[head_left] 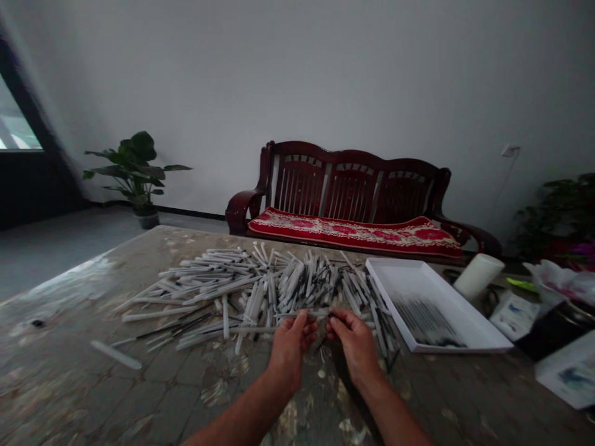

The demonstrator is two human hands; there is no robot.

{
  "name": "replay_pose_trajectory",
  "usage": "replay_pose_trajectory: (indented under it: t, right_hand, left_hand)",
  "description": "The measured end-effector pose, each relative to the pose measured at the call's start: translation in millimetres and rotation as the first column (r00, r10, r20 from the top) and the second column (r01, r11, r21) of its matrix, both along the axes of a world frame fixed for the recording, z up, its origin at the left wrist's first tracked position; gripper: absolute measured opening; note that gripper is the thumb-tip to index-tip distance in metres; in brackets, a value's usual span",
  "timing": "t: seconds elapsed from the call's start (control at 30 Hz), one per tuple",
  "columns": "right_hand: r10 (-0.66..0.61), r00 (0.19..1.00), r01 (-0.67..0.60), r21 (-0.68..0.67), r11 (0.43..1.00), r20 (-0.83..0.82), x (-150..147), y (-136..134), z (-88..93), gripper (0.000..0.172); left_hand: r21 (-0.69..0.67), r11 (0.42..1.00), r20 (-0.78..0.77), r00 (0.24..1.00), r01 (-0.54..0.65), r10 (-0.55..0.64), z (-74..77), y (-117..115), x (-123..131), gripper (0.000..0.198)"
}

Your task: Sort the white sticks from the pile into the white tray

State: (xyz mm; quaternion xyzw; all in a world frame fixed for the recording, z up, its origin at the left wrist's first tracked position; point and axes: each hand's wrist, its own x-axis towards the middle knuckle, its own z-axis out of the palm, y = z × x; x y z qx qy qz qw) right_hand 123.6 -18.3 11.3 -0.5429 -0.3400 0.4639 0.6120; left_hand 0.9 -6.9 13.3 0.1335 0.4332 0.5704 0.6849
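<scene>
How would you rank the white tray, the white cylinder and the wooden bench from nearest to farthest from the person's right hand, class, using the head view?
From the right hand:
1. white tray, to the right on the table
2. white cylinder, beyond the tray
3. wooden bench, behind the table, against the wall

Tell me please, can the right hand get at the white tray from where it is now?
Probably yes. The right hand is close to the white tray, and only some loose white sticks lie low between them, so they should not block it. However, its fingers seem to pinch a stick, which it would likely release first.
</scene>
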Motion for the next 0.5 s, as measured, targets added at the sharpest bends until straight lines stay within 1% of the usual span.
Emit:
replay_pose_trajectory:
  t: [0.1, 0.17, 0.37, 0.5]
  right_hand:
    - [-0.029, 0.998, 0.030, 0.015, 0.999, -0.051, -1, 2, 0.3, 0.035]
    - [-0.033, 0.998, 0.034, 0.029, 0.999, -0.047, 0, 4, 0.0, 0.034]
    - [-0.001, 0.997, -0.003, 0.051, 0.999, 0.081, 6, 6, -4.7, 0.030]
    - [-0.005, 0.987, -0.007, 0.071, 0.997, 0.163, 9, 6, -6.8, 0.029]
  left_hand:
    - [0.002, 1.000, -0.010, 1.000, 0.015, -0.015, 0.0, 0, 0, 0.010]
    - [0.001, 1.000, -0.018, 1.000, 0.020, -0.020, 1.0, -1, 0, 0.010]
    - [-0.009, 1.000, -0.018, 1.000, 0.015, -0.015, 5.5, -1, 0, 0.010]
    - [0.005, 1.000, -0.026, 0.999, 0.023, -0.023, 4.0, -1, -1, 0.009]
